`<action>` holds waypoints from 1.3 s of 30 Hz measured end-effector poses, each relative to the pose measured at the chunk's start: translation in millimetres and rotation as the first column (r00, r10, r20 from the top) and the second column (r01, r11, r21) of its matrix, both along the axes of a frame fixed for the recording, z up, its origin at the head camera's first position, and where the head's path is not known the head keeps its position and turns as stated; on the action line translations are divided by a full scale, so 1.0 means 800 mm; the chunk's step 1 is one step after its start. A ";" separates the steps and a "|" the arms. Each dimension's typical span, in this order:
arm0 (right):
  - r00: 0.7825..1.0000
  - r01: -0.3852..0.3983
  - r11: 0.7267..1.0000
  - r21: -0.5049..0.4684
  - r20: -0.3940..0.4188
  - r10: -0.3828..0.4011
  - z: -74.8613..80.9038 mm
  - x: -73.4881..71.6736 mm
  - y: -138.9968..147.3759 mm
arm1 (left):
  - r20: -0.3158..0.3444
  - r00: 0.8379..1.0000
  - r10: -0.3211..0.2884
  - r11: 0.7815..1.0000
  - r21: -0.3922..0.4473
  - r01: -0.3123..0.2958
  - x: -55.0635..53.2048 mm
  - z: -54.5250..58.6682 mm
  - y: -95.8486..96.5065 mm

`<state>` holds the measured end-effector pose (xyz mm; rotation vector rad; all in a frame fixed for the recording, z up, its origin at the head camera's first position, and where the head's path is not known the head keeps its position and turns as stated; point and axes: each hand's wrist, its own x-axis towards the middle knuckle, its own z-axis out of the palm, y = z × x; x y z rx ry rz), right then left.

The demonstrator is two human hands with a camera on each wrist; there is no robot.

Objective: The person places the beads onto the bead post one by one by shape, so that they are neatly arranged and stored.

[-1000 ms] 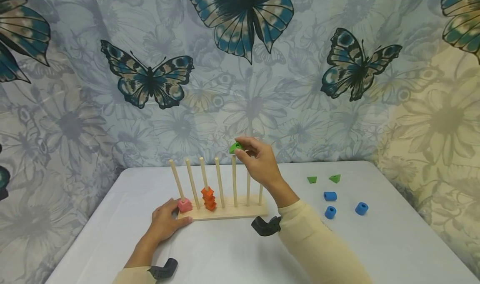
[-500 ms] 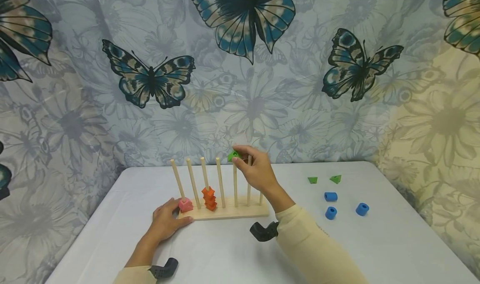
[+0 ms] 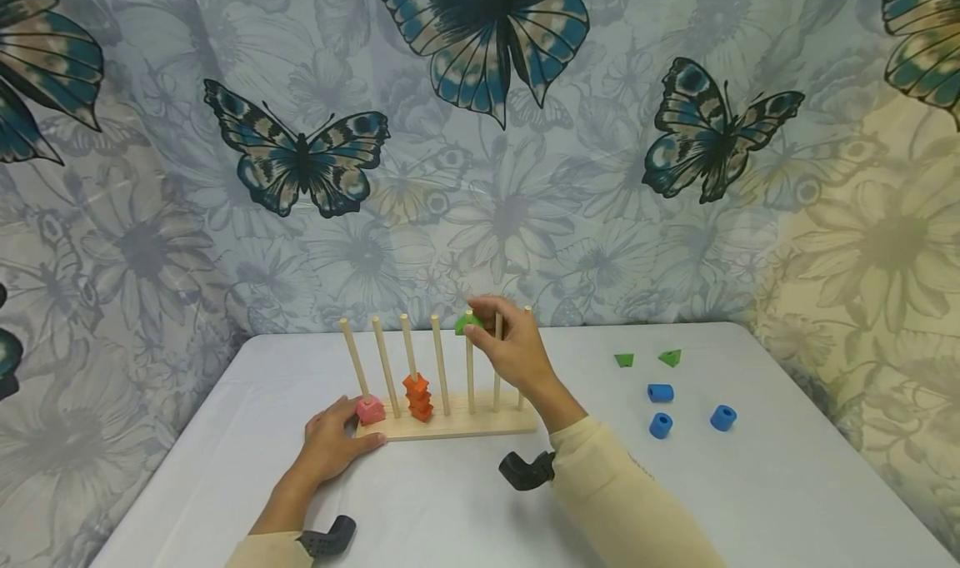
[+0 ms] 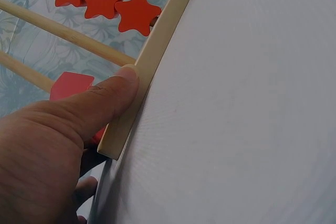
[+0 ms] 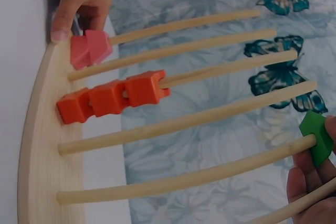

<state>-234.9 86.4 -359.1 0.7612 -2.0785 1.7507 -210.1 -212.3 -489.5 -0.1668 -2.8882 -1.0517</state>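
The wooden peg stand [image 3: 480, 425] has a row of upright pegs. My left hand [image 3: 327, 441] grips its left end, the thumb [image 4: 113, 90] along the front edge and the fingers mostly hidden behind. Pink beads [image 3: 371, 411] sit low on the leftmost peg, close to that hand. Three orange star beads [image 5: 109, 98] are stacked on the third peg. Up at the top of the fifth peg, my right hand [image 3: 513, 343] pinches a green triangular bead [image 3: 467, 324] between thumb and fingers. The peg's tip shows just above this bead, and the peg below it is bare.
On the white table [image 3: 450, 501] to the right lie two green beads, one [image 3: 625, 360] left of the other [image 3: 670, 357]. Several blue cylinder beads [image 3: 661, 393] lie nearer. A butterfly-print cloth [image 3: 510, 243] hangs behind the table.
My right hand has moved down and slightly left, bringing the green bead from above the fifth peg onto its tip. The left hand has stayed on the stand.
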 end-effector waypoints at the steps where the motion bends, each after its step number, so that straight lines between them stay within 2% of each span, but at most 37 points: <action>1: 1.000 0.000 1.000 -0.004 0.010 0.000 -0.001 0.000 0.000 | 0.000 1.000 0.000 1.000 -0.001 0.000 0.000 0.000 0.000; 3: 0.999 0.002 1.000 -0.011 0.035 -0.001 -0.002 0.002 0.000 | -0.003 1.000 0.001 1.000 -0.003 -0.001 0.000 -0.001 0.000; 10: 0.994 -0.001 1.000 -0.017 0.113 0.003 0.022 0.031 -0.004 | -0.010 1.000 -0.002 1.000 -0.009 0.002 -0.001 -0.001 0.000; 22: 0.993 0.003 0.999 -0.040 0.116 0.002 0.003 0.029 -0.005 | -0.003 1.000 -0.012 1.000 0.004 0.012 0.000 0.002 0.001; 32: 0.978 0.022 0.999 -0.034 0.207 -0.015 -0.017 0.028 -0.005 | -0.001 1.000 -0.008 1.000 0.007 0.008 -0.001 0.001 0.001; 39: 0.971 0.037 0.999 -0.009 0.236 -0.034 -0.030 0.030 -0.006 | -0.004 1.000 -0.006 1.000 0.008 0.006 -0.002 0.000 0.001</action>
